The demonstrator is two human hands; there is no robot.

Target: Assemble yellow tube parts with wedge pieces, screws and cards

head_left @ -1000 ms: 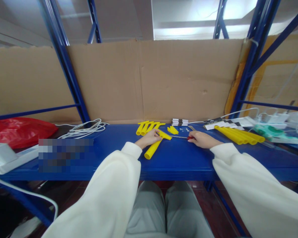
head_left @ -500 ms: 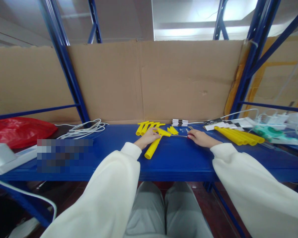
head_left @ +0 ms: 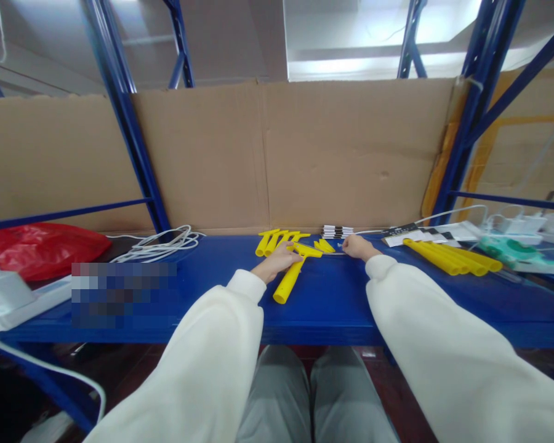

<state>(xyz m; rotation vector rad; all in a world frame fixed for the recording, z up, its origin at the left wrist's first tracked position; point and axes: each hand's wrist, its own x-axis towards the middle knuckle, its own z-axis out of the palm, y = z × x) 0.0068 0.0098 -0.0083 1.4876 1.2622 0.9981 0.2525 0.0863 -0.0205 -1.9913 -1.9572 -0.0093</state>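
Observation:
A yellow T-shaped scraper (head_left: 288, 283) lies on the blue shelf surface, its tube end pointing toward me. My left hand (head_left: 277, 261) is closed on it near its crosspiece. My right hand (head_left: 356, 246) has its fingers pinched together at the small clear bits behind the thin metal strip (head_left: 332, 253); what the fingertips hold is too small to make out. Several yellow T-shaped pieces (head_left: 277, 239) lie just behind my left hand. Small yellow pieces (head_left: 324, 245) lie between my hands, in front of a stack of black-and-white packs (head_left: 337, 231).
On the right lie several yellow tubes (head_left: 457, 257), a black-and-white box (head_left: 402, 234) and a green-and-white packet (head_left: 521, 255). White cables (head_left: 166, 245), a red bag (head_left: 41, 249) and a power strip (head_left: 41, 301) are on the left. Cardboard (head_left: 351, 154) stands behind.
My right hand has moved left and slightly back, off the end of the metal strip to the small bits. My left hand stays on the yellow scraper. The view has shifted slightly.

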